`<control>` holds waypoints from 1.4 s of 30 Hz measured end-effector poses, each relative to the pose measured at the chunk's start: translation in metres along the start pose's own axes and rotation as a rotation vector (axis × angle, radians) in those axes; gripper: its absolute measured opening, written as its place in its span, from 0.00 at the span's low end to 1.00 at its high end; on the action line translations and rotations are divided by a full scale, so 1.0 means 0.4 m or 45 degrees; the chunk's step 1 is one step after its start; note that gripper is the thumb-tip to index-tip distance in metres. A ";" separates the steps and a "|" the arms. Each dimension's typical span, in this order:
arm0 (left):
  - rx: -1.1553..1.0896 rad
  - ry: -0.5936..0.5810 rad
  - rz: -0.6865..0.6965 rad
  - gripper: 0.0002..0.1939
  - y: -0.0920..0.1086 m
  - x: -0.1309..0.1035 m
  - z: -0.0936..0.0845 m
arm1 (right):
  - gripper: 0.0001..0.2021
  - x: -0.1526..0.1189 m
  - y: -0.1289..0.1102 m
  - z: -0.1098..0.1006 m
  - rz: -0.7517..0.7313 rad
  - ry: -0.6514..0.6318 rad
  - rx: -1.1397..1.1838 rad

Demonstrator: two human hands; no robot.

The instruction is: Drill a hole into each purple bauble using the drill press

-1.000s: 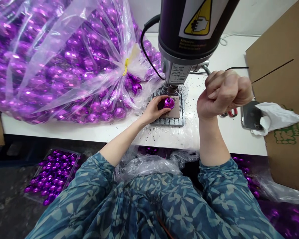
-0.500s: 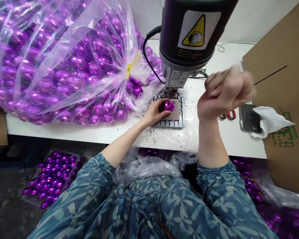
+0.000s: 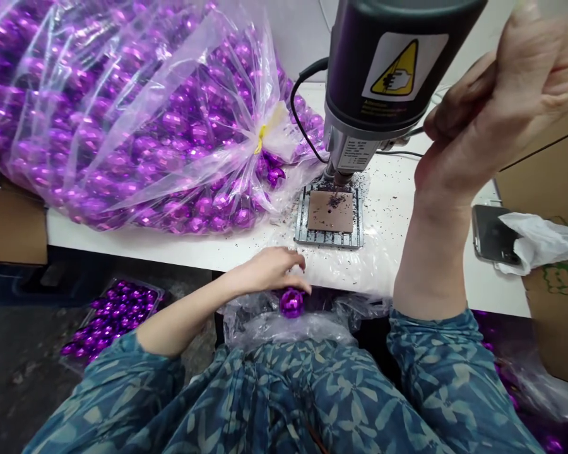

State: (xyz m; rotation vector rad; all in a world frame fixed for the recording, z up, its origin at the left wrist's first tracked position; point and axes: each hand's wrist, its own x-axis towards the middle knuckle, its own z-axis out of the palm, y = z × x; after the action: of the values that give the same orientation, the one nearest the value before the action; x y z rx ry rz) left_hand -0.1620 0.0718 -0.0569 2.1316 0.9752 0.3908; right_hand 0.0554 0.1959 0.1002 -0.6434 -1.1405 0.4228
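Observation:
Over the front edge of the table, my left hand (image 3: pixel 281 268) is open with its fingers apart. A shiny purple ball (image 3: pixel 292 303) is just below those fingers, above the clear plastic bag (image 3: pixel 265 325) at my lap; whether fingers and ball still touch, I cannot tell. My right hand (image 3: pixel 506 101) is raised and closed at the right of the drill press (image 3: pixel 383 120), round the end of its lever (image 3: pixel 415 131). Under the drill, the slotted metal base (image 3: pixel 329 238) carries a brown board (image 3: pixel 318 217) with a small hole and dark shavings on it.
A large tied plastic bag of purple balls (image 3: pixel 170 151) covers the table's left side. A phone (image 3: pixel 492 233) and crumpled tissue (image 3: pixel 544 239) lie at right beside a cardboard box (image 3: pixel 506 173). A tray of purple balls (image 3: pixel 116 315) stands low at left.
My left hand has come off the board toward my lap with the purple ball and opened its fingers. My right hand has risen with the lever, toward the upper right.

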 end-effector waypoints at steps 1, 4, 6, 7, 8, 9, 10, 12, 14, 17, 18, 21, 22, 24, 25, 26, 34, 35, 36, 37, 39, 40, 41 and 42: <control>0.007 0.141 0.009 0.20 -0.018 0.014 -0.020 | 0.23 0.001 0.001 0.001 -0.034 0.043 0.046; 0.172 0.633 -0.040 0.14 -0.101 0.119 -0.100 | 0.23 0.007 0.011 0.001 -0.094 0.141 0.183; 0.391 0.678 -0.258 0.18 -0.161 0.207 -0.154 | 0.22 0.008 0.019 0.000 -0.082 0.133 0.197; 0.484 0.611 -0.390 0.19 -0.188 0.246 -0.176 | 0.22 0.008 0.021 -0.001 -0.083 0.134 0.203; 0.544 0.544 -0.496 0.21 -0.212 0.278 -0.193 | 0.21 0.007 0.022 -0.002 -0.091 0.135 0.214; 0.582 0.487 -0.571 0.23 -0.232 0.301 -0.205 | 0.21 0.006 0.022 -0.002 -0.108 0.142 0.229; 0.594 0.458 -0.604 0.26 -0.249 0.315 -0.213 | 0.21 0.004 0.021 -0.002 -0.116 0.138 0.237; 0.539 0.509 -0.557 0.28 -0.273 0.321 -0.220 | 0.21 0.002 0.018 -0.001 -0.123 0.129 0.249; 0.372 0.659 -0.416 0.27 -0.285 0.305 -0.220 | 0.21 0.001 0.015 0.001 -0.123 0.125 0.266; -0.091 0.864 -0.184 0.26 -0.279 0.265 -0.213 | 0.21 -0.001 0.016 0.003 -0.138 0.118 0.282; -0.253 0.885 -0.131 0.26 -0.271 0.252 -0.208 | 0.21 -0.001 0.018 0.003 -0.144 0.108 0.280; -0.606 0.842 -0.038 0.24 -0.232 0.222 -0.180 | 0.25 0.000 0.028 0.002 -0.168 0.111 0.263; -0.676 0.810 -0.022 0.24 -0.216 0.216 -0.165 | 0.26 0.000 0.031 0.002 -0.178 0.118 0.241; -0.767 0.723 -0.013 0.22 -0.186 0.211 -0.129 | 0.29 0.001 0.036 0.000 -0.196 0.120 0.183; -0.791 0.681 -0.018 0.22 -0.173 0.213 -0.108 | 0.29 0.001 0.038 -0.001 -0.202 0.117 0.159; -0.804 0.651 -0.029 0.23 -0.163 0.218 -0.087 | 0.30 0.000 0.039 -0.002 -0.204 0.110 0.140; -0.680 0.645 -0.186 0.29 -0.157 0.292 0.013 | 0.28 0.004 0.051 -0.006 -0.262 0.135 0.174; -0.643 0.645 -0.176 0.29 -0.156 0.299 0.017 | 0.28 0.004 0.052 -0.006 -0.266 0.139 0.172; -0.602 0.646 -0.156 0.29 -0.155 0.305 0.020 | 0.28 0.004 0.053 -0.006 -0.270 0.145 0.170; -0.557 0.649 -0.128 0.29 -0.153 0.310 0.024 | 0.28 0.004 0.053 -0.007 -0.267 0.145 0.165; -0.457 0.671 -0.056 0.28 -0.149 0.319 0.034 | 0.27 0.002 0.052 -0.008 -0.247 0.132 0.151; -0.408 0.689 -0.019 0.27 -0.148 0.323 0.039 | 0.26 0.000 0.051 -0.009 -0.228 0.118 0.142; -0.368 0.711 0.011 0.27 -0.148 0.326 0.045 | 0.25 -0.001 0.049 -0.010 -0.215 0.109 0.137; -0.338 0.733 0.031 0.27 -0.148 0.328 0.051 | 0.24 -0.003 0.047 -0.011 -0.207 0.098 0.133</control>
State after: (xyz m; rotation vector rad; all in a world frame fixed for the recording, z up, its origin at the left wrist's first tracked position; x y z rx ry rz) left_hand -0.0946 0.1851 -0.1185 1.8181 1.1314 1.1236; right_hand 0.0594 0.2081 0.0854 -0.4682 -1.0812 0.3134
